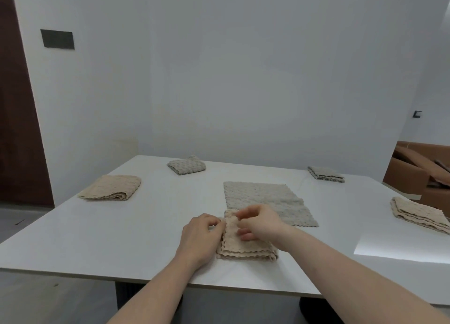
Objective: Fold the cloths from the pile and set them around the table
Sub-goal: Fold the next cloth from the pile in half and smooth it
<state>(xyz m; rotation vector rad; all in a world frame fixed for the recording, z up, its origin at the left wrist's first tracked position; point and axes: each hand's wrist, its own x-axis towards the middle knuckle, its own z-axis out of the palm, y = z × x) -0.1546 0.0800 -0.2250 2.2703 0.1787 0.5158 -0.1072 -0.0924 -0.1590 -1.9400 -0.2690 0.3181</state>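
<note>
A folded beige cloth (pixel 246 249) lies near the front edge of the white table (pixel 97 245). My left hand (pixel 199 236) pinches its left edge with curled fingers. My right hand (pixel 260 223) pinches the cloth's top edge, its fingers resting on the fabric. Just behind lies a grey cloth (pixel 265 199) spread flat. Folded cloths sit around the table: a beige one (pixel 112 187) at the left, a grey one (pixel 187 165) at the far side, a grey one (pixel 325 174) at the far right, and a beige one (pixel 418 216) at the right edge.
A white wall stands behind the table, with a dark door (pixel 17 119) at the left. A brown sofa (pixel 421 172) shows at the right. A bright patch of light (pixel 399 248) falls on the table's right front.
</note>
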